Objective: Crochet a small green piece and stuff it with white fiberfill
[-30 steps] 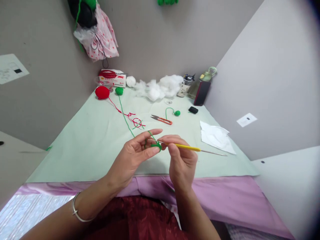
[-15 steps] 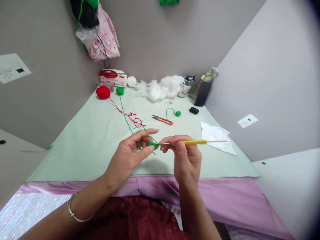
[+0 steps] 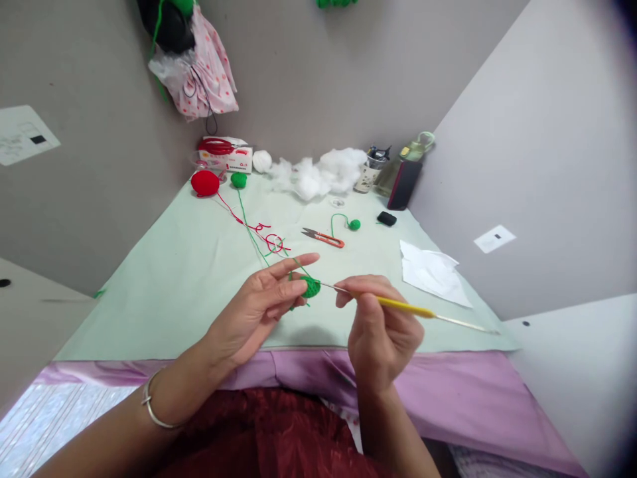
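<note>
Between the thumb and fingers of my left hand point(image 3: 266, 295) is a small green crochet piece point(image 3: 311, 287), its rounded face showing. A green strand runs up past my raised index finger. My right hand point(image 3: 383, 325) grips a crochet hook point(image 3: 405, 306) by its yellow handle, pen-like. The hook's thin metal tip reaches the upper right edge of the green piece; whether it sits inside a stitch I cannot tell. Its other metal end points out to the right and slightly down.
Orange thread snips point(image 3: 323, 238) and a small green yarn ball point(image 3: 354, 225) lie beyond my hands. Farther back are a red yarn ball point(image 3: 206, 183), another green ball point(image 3: 239, 180), white stuffing point(image 3: 318, 176) and a phone point(image 3: 404, 186). White paper point(image 3: 432, 273) lies at right.
The green piece has turned so more of its rounded face shows. My right hand has shifted right, and the hook now slopes down to the right instead of lying nearly level.
</note>
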A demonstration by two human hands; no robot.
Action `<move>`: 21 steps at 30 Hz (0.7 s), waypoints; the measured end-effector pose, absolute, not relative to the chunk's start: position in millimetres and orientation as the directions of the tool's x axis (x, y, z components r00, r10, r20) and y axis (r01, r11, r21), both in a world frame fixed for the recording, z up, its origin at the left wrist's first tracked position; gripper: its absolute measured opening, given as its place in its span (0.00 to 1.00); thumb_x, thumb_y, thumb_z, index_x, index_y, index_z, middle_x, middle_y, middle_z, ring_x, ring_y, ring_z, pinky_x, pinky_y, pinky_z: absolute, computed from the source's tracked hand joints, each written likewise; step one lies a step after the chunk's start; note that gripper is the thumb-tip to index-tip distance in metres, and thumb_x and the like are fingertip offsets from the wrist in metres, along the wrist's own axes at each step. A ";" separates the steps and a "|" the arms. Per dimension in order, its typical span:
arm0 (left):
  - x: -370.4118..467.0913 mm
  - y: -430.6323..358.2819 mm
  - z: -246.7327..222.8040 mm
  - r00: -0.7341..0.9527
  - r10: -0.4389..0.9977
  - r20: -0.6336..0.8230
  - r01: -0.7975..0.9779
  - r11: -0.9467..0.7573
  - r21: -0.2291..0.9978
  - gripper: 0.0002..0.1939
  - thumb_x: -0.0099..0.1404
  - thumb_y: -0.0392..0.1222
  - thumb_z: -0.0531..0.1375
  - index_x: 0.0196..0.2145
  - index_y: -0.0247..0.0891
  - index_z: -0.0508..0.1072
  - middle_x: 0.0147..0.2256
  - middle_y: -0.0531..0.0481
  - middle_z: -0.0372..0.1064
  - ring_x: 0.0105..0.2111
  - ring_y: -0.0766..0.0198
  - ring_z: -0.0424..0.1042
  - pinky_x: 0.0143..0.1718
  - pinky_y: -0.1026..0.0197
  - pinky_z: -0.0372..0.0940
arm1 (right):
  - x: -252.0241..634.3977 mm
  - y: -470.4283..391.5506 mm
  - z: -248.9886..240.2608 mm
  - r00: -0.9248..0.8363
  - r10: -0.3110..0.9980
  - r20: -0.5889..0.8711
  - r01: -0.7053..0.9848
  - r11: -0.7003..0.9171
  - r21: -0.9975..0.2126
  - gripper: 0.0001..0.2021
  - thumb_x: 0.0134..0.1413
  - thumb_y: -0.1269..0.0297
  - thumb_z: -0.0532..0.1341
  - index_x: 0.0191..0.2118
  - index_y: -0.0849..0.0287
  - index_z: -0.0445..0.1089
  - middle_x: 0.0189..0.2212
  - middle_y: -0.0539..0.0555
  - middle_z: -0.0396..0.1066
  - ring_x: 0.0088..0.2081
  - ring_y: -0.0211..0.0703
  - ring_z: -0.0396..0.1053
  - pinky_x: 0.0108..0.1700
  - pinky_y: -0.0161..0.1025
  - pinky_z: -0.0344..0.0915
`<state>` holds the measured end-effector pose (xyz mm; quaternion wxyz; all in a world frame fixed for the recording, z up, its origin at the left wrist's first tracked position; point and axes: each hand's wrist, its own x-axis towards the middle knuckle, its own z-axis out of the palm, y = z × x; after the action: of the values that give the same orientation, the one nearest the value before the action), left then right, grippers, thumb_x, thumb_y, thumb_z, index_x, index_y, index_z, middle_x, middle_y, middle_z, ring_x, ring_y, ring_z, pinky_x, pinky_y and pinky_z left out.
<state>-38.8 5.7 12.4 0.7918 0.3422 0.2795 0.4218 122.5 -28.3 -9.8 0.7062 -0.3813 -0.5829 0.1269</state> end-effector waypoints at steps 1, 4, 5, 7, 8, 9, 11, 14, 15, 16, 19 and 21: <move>-38.4 5.4 13.2 0.463 0.877 -0.131 -0.488 0.376 0.788 0.21 0.61 0.41 0.74 0.52 0.45 0.84 0.26 0.58 0.65 0.25 0.73 0.57 0.43 0.65 0.65 | 121.9 -27.5 -6.8 0.324 0.667 0.671 0.156 0.662 -0.733 0.11 0.70 0.69 0.58 0.41 0.54 0.79 0.31 0.51 0.76 0.29 0.40 0.70 0.31 0.40 0.70; -35.5 2.7 12.9 0.437 0.897 -0.064 -0.482 0.294 0.825 0.22 0.59 0.38 0.74 0.52 0.49 0.83 0.34 0.54 0.73 0.35 0.68 0.68 0.43 0.65 0.64 | 118.9 -25.0 -3.2 0.295 0.749 0.593 0.032 0.612 -0.790 0.10 0.70 0.65 0.60 0.39 0.54 0.79 0.33 0.52 0.77 0.31 0.40 0.72 0.32 0.40 0.71; -34.4 1.7 12.1 0.441 0.896 -0.044 -0.474 0.275 0.836 0.23 0.60 0.38 0.74 0.53 0.49 0.83 0.34 0.54 0.73 0.36 0.67 0.69 0.43 0.64 0.64 | 117.7 -24.6 -4.1 0.270 0.758 0.593 0.051 0.604 -0.795 0.09 0.70 0.65 0.60 0.40 0.54 0.79 0.34 0.53 0.79 0.33 0.41 0.73 0.33 0.40 0.72; -32.5 0.1 10.1 0.430 0.903 -0.018 -0.462 0.237 0.854 0.22 0.61 0.39 0.73 0.53 0.50 0.83 0.33 0.54 0.73 0.36 0.66 0.70 0.44 0.63 0.64 | 115.7 -25.1 -8.0 0.240 0.747 0.620 0.135 0.607 -0.784 0.09 0.70 0.67 0.60 0.43 0.52 0.79 0.36 0.53 0.80 0.37 0.43 0.76 0.36 0.42 0.73; -31.7 -0.4 9.1 0.406 0.914 -0.018 -0.459 0.221 0.861 0.22 0.61 0.39 0.74 0.53 0.50 0.83 0.33 0.54 0.73 0.36 0.66 0.69 0.43 0.63 0.63 | 115.1 -25.9 -10.7 0.227 0.727 0.649 0.195 0.619 -0.761 0.10 0.70 0.69 0.60 0.44 0.51 0.79 0.37 0.53 0.80 0.38 0.44 0.76 0.36 0.42 0.74; -30.9 -0.6 8.3 0.379 0.925 -0.029 -0.457 0.214 0.863 0.22 0.61 0.40 0.74 0.53 0.50 0.83 0.33 0.55 0.73 0.36 0.66 0.69 0.42 0.63 0.63 | 114.8 -26.8 -13.5 0.213 0.693 0.689 0.274 0.634 -0.723 0.11 0.69 0.70 0.60 0.46 0.49 0.79 0.38 0.53 0.80 0.39 0.44 0.76 0.37 0.43 0.74; -30.0 0.0 7.2 0.361 0.929 -0.078 -0.467 0.252 0.848 0.23 0.60 0.41 0.75 0.53 0.48 0.83 0.34 0.55 0.73 0.35 0.67 0.68 0.40 0.64 0.62 | 115.5 -28.3 -18.1 0.151 0.578 0.802 0.478 0.667 -0.571 0.14 0.67 0.73 0.62 0.50 0.46 0.79 0.41 0.54 0.80 0.41 0.45 0.77 0.40 0.46 0.75; -30.6 3.7 7.4 0.484 0.857 -0.175 -0.492 0.432 0.756 0.21 0.60 0.43 0.75 0.52 0.43 0.84 0.36 0.52 0.75 0.36 0.67 0.70 0.45 0.62 0.65 | 119.5 -27.7 -18.8 0.073 0.465 0.882 0.627 0.667 -0.403 0.16 0.65 0.74 0.64 0.51 0.45 0.80 0.43 0.54 0.80 0.43 0.48 0.77 0.41 0.47 0.76; -31.2 5.3 7.9 0.517 0.834 -0.193 -0.500 0.477 0.723 0.20 0.60 0.42 0.74 0.50 0.41 0.84 0.36 0.51 0.75 0.36 0.66 0.70 0.48 0.61 0.66 | 121.0 -26.8 -17.2 0.125 0.492 0.862 0.585 0.665 -0.465 0.15 0.66 0.73 0.63 0.49 0.46 0.80 0.41 0.54 0.80 0.41 0.47 0.77 0.40 0.46 0.75; -32.0 6.7 8.4 0.527 0.827 -0.197 -0.513 0.494 0.702 0.18 0.60 0.42 0.74 0.48 0.40 0.85 0.36 0.51 0.75 0.36 0.66 0.71 0.51 0.59 0.67 | 122.3 -25.6 -14.9 0.196 0.542 0.818 0.500 0.662 -0.558 0.13 0.67 0.72 0.62 0.47 0.48 0.80 0.38 0.53 0.80 0.38 0.45 0.76 0.38 0.44 0.74; -33.7 8.3 9.2 0.456 0.878 -0.145 -0.548 0.405 0.732 0.17 0.59 0.39 0.74 0.48 0.43 0.85 0.34 0.54 0.74 0.36 0.67 0.71 0.52 0.60 0.66 | 122.7 -22.3 -8.0 0.333 0.718 0.611 0.148 0.600 -0.786 0.10 0.70 0.67 0.60 0.41 0.52 0.80 0.33 0.51 0.77 0.29 0.39 0.71 0.33 0.40 0.71; -33.8 6.3 8.2 0.430 0.899 -0.081 -0.518 0.320 0.793 0.20 0.60 0.37 0.73 0.50 0.47 0.84 0.34 0.55 0.75 0.37 0.67 0.71 0.51 0.61 0.66 | 120.5 -21.3 -5.9 0.296 0.773 0.560 0.069 0.568 -0.820 0.08 0.69 0.64 0.62 0.39 0.53 0.80 0.33 0.52 0.77 0.30 0.39 0.71 0.34 0.40 0.72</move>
<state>-33.8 6.3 8.2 0.7670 0.3560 0.2675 0.4620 120.5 -21.3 -5.9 0.7035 -0.3915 -0.5377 0.2504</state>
